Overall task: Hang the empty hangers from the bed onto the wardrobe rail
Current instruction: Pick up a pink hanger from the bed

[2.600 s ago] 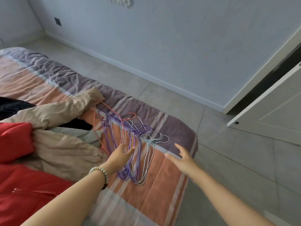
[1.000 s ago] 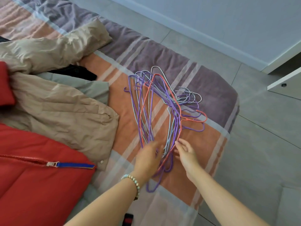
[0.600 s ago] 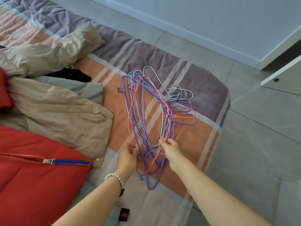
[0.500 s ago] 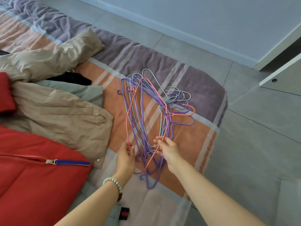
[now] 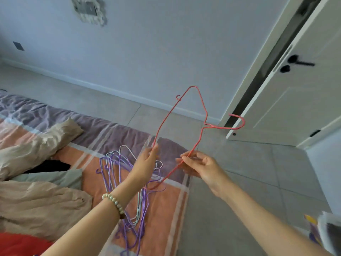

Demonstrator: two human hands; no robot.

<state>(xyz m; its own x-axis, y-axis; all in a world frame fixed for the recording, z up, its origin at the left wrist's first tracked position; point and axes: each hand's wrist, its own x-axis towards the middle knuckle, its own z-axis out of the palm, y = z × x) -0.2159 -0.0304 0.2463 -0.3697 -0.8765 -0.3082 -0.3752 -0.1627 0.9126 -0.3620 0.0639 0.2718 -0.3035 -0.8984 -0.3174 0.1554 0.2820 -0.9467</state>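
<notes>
A thin red wire hanger (image 5: 202, 109) is held up in the air above the bed corner, its hook pointing right toward the door. My left hand (image 5: 146, 166) grips one arm of it and my right hand (image 5: 200, 166) pinches the other side. Below them a pile of purple and pale wire hangers (image 5: 121, 174) lies on the striped bedspread (image 5: 166, 206). No wardrobe rail is in view.
Beige (image 5: 36, 202), grey-green and red (image 5: 16, 242) clothes lie on the bed to the left. A grey tiled floor (image 5: 239, 182) runs to the right. A white door (image 5: 295, 93) with a black handle stands ajar at the right. Some printed paper (image 5: 326, 231) shows at the bottom right.
Both hands have lifted the red hanger out of the pile and up into the air. The view has tilted up, showing the wall and the door.
</notes>
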